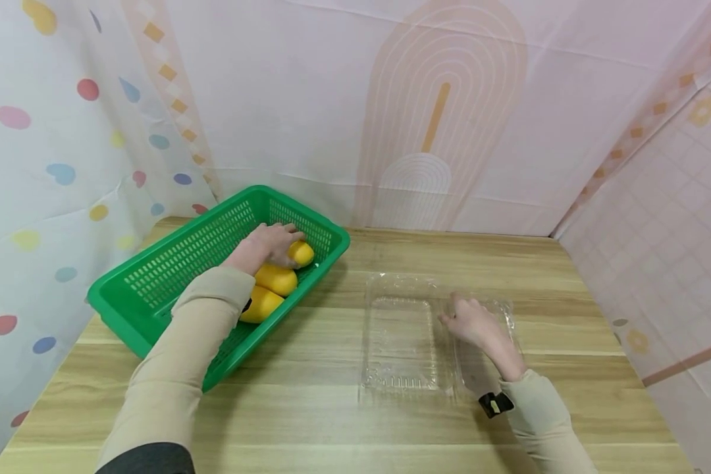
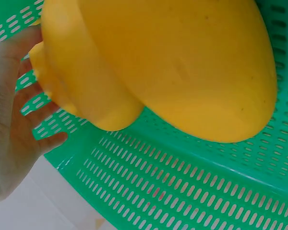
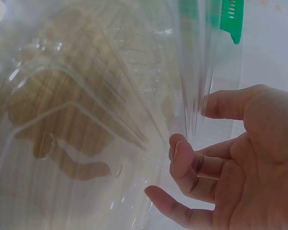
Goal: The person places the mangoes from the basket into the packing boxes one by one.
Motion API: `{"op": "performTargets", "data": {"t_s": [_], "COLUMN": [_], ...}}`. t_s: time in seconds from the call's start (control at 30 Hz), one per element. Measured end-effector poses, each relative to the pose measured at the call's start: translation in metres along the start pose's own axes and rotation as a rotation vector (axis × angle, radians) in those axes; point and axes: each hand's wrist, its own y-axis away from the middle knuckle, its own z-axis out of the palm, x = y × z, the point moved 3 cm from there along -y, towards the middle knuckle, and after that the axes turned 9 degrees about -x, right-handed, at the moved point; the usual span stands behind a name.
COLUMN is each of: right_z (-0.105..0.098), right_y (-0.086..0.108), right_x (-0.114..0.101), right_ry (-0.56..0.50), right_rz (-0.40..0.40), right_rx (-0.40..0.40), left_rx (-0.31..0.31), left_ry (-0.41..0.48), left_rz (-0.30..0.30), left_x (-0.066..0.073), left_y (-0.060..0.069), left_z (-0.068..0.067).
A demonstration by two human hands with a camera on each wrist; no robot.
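Note:
My left hand (image 1: pixel 275 245) reaches into the far right end of the green plastic basket (image 1: pixel 121 276). In the left wrist view, its thumb and spread fingers lie about the farthest mango (image 2: pixel 43 67), the fingertips partly hidden behind the fruit. Two more yellow mangoes (image 1: pixel 277 280) lie in the basket beside that hand, the largest mango (image 2: pixel 197 72) nearest the wrist camera. On the right, a clear plastic clamshell box (image 1: pixel 403 342) lies opened flat. My right hand (image 1: pixel 473 322) pinches its edge near the middle fold, with thumb and fingertips on either side of the plastic.
Both the basket and the box stand on a light wood-grain table (image 1: pixel 308 408). A patterned cloth (image 1: pixel 284 105) hangs behind the table, and more cloth closes off the left and right sides. The basket's raised rim (image 1: pixel 338 240) surrounds the mangoes.

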Motion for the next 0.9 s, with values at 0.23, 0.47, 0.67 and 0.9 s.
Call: {"op": "performTargets", "data": {"t_s": [0.23,0.47,0.67,0.9], "right_z": [0.001,0.003,0.003,0.004], "right_y": [0.000,0.002,0.002,0.002], "right_x": [0.000,-0.001,-0.001,-0.002], "right_ry": [0.002,0.006,0.018,0.012], "right_rz": [-0.001,-0.002,-0.001,-0.008], "right_rx": [0.009,0.001,0.008,0.023], "left_rx": [-0.006,-0.001,0.004,0.008], "left_ry": [0.089,0.114,0.122,0.178], "left_rz": [-0.021,-0.018,-0.001,-0.007], "left_x": [0.003,0.001,-0.001,-0.006], "left_y": [-0.011,-0.011,-0.011,-0.008], "left_z": [0.018,0.029,0.030,0.026]}}
